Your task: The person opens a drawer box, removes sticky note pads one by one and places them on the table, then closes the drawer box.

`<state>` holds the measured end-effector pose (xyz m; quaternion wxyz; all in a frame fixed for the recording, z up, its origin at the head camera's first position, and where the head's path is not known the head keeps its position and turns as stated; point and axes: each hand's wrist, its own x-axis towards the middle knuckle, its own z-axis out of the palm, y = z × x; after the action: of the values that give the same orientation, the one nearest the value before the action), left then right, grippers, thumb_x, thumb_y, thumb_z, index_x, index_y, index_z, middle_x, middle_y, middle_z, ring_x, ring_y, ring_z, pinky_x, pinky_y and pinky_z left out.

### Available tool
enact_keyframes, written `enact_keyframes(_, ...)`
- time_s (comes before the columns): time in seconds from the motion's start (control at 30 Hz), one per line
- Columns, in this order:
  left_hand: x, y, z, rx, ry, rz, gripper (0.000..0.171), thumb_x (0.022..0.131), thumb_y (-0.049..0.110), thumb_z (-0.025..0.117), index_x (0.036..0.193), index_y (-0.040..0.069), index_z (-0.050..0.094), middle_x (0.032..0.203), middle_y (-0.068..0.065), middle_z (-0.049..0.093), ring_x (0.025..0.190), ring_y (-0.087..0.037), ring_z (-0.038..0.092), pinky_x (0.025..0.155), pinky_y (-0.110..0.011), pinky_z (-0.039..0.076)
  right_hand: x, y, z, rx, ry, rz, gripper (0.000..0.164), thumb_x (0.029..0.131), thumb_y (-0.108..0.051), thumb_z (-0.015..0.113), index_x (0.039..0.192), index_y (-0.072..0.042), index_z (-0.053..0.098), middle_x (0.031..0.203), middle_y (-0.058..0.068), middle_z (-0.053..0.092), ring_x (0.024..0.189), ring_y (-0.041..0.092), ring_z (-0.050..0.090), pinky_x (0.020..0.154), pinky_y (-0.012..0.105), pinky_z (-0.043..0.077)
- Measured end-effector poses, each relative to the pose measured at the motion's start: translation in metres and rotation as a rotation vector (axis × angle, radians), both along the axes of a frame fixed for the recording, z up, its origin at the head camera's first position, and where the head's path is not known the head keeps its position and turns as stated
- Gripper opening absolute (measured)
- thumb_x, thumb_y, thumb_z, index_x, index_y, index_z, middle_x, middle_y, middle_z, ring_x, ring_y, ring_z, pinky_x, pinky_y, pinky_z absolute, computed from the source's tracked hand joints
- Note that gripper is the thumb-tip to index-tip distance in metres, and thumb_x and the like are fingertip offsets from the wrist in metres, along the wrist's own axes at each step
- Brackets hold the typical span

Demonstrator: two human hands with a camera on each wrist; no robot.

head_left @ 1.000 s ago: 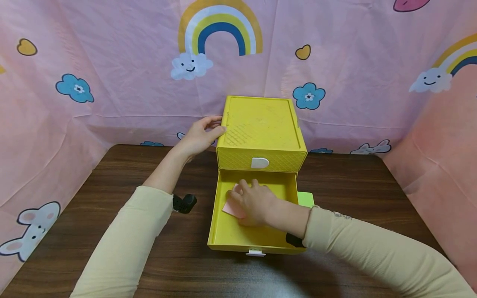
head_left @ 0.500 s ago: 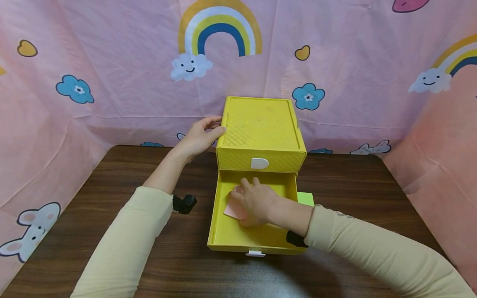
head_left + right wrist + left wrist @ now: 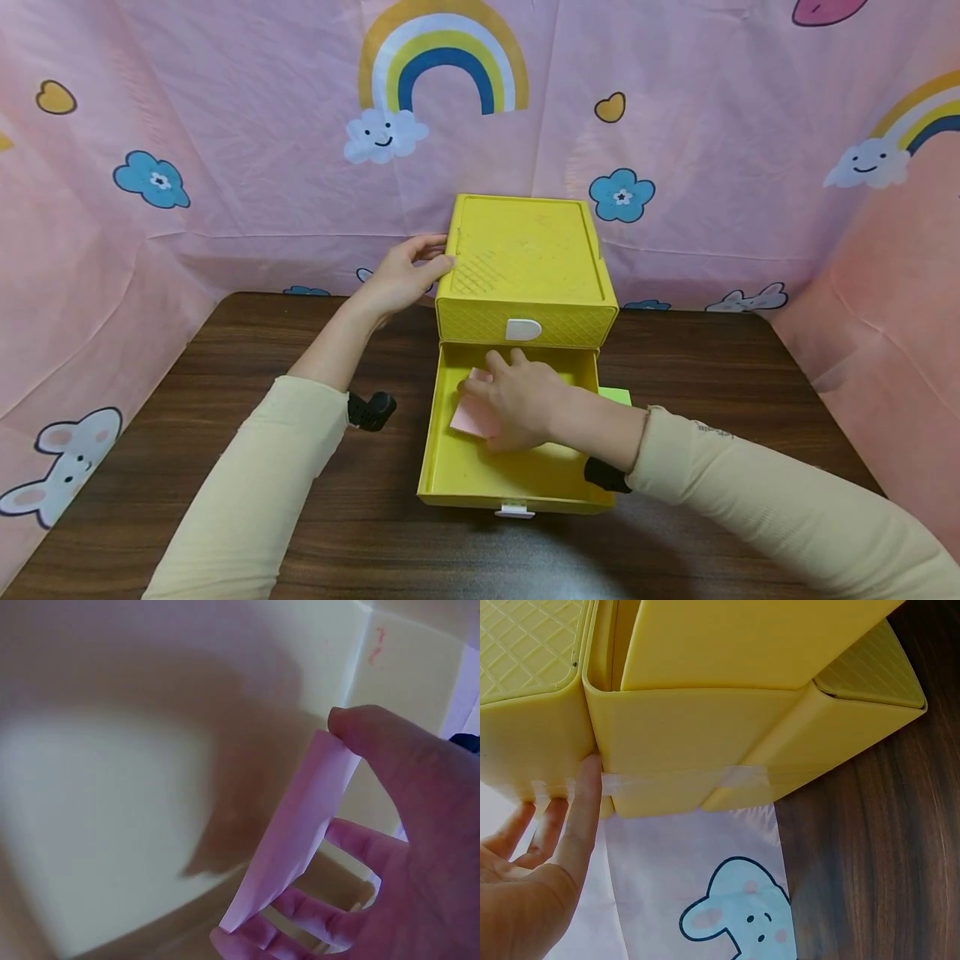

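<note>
A yellow drawer box (image 3: 525, 250) stands on the table with a drawer (image 3: 438, 467) pulled out below its top one. My left hand (image 3: 401, 273) rests on the box's left side; in the left wrist view the fingers (image 3: 587, 796) lie extended along the yellow wall. Inside the pulled-out drawer, my right hand (image 3: 525, 402) holds a pink sticky note pad (image 3: 472, 416). The right wrist view shows the pad (image 3: 300, 817) pinched between thumb and fingers, tilted above the drawer's floor.
Something light green and flat (image 3: 617, 395) shows to the right of the drawer, partly hidden by the right arm. Dark wooden table (image 3: 360, 517) surrounds the box. A pink printed cloth (image 3: 285, 167) hangs behind and at both sides.
My right hand has shifted slightly right and away from me inside the drawer, and its sleeve covers more of the green thing. The left hand stays in place.
</note>
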<state>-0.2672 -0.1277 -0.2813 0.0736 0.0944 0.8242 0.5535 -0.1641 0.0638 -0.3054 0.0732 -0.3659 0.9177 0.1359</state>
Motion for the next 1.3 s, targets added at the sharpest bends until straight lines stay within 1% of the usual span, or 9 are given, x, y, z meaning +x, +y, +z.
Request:
enact_keyframes(0.2, 0.001, -0.001, -0.001, -0.021, 0.005, 0.006, 0.054, 0.093, 0.034, 0.053, 0.142, 0.018, 0.036, 0.134, -0.008, 0.044, 0.119, -0.022, 0.046, 0.087, -0.041, 0.05, 0.004, 0.006, 0.006, -0.02, 0.042, 0.077, 0.064, 0.074, -0.057, 0.064, 0.13, -0.03, 0.046, 0.11, 0.008, 0.048, 0.087, 0.026, 0.049, 0.057, 0.03, 0.05)
enact_keyframes(0.3, 0.001, -0.001, -0.001, -0.021, 0.01, 0.008, 0.054, 0.093, 0.034, 0.053, 0.142, 0.018, 0.036, 0.133, -0.007, 0.044, 0.119, -0.022, 0.046, 0.088, -0.04, 0.05, 0.004, 0.01, 0.008, -0.038, 0.046, 0.107, 0.063, 0.074, -0.054, 0.065, 0.129, -0.03, 0.046, 0.108, 0.007, 0.048, 0.083, 0.025, 0.048, 0.056, 0.03, 0.048)
enact_keyframes(0.5, 0.001, -0.001, -0.001, -0.019, 0.034, -0.004, 0.054, 0.093, 0.033, 0.052, 0.142, 0.016, 0.036, 0.135, -0.009, 0.044, 0.123, -0.022, 0.042, 0.092, -0.042, 0.047, 0.005, 0.017, 0.011, -0.071, 0.046, 0.167, 0.064, 0.074, -0.052, 0.065, 0.131, -0.032, 0.046, 0.108, 0.007, 0.049, 0.082, 0.025, 0.048, 0.058, 0.029, 0.046)
enact_keyframes(0.67, 0.001, -0.001, -0.001, -0.025, 0.04, -0.013, 0.055, 0.093, 0.033, 0.052, 0.142, 0.016, 0.035, 0.137, -0.009, 0.042, 0.126, -0.023, 0.04, 0.096, -0.044, 0.043, 0.007, 0.026, 0.013, -0.109, 0.083, 0.226, 0.064, 0.073, -0.052, 0.067, 0.13, -0.03, 0.047, 0.105, 0.007, 0.049, 0.08, 0.025, 0.047, 0.059, 0.03, 0.046)
enact_keyframes(0.8, 0.001, -0.001, 0.0, -0.027, 0.039, -0.019, 0.055, 0.093, 0.032, 0.052, 0.142, 0.015, 0.035, 0.137, -0.011, 0.042, 0.126, -0.024, 0.04, 0.095, -0.043, 0.044, 0.008, 0.033, 0.014, -0.128, 0.098, 0.264, 0.065, 0.072, -0.052, 0.067, 0.13, -0.029, 0.047, 0.104, 0.008, 0.049, 0.081, 0.025, 0.048, 0.058, 0.029, 0.046)
enact_keyframes(0.9, 0.002, 0.0, 0.0, -0.021, 0.034, -0.016, 0.055, 0.093, 0.032, 0.052, 0.142, 0.015, 0.035, 0.136, -0.01, 0.043, 0.125, -0.024, 0.041, 0.092, -0.042, 0.046, 0.008, 0.037, 0.015, -0.13, 0.093, 0.273, 0.067, 0.072, -0.052, 0.068, 0.131, -0.028, 0.047, 0.106, 0.008, 0.048, 0.083, 0.025, 0.048, 0.058, 0.028, 0.046)
enact_keyframes(1.1, 0.002, 0.0, 0.0, -0.03, 0.035, -0.01, 0.054, 0.093, 0.032, 0.052, 0.142, 0.015, 0.036, 0.135, -0.009, 0.044, 0.123, -0.023, 0.042, 0.091, -0.041, 0.047, 0.009, 0.045, 0.018, -0.133, 0.062, 0.266, 0.067, 0.072, -0.05, 0.069, 0.132, -0.029, 0.047, 0.11, 0.007, 0.049, 0.087, 0.023, 0.048, 0.06, 0.029, 0.047)
enact_keyframes(1.3, 0.001, 0.0, 0.0, -0.007, 0.021, -0.011, 0.054, 0.093, 0.032, 0.052, 0.142, 0.016, 0.035, 0.135, -0.008, 0.044, 0.121, -0.021, 0.044, 0.085, -0.041, 0.051, 0.01, 0.055, 0.022, -0.167, 0.045, 0.266, 0.067, 0.072, -0.049, 0.07, 0.131, -0.031, 0.046, 0.113, 0.006, 0.049, 0.096, 0.025, 0.049, 0.067, 0.034, 0.051)
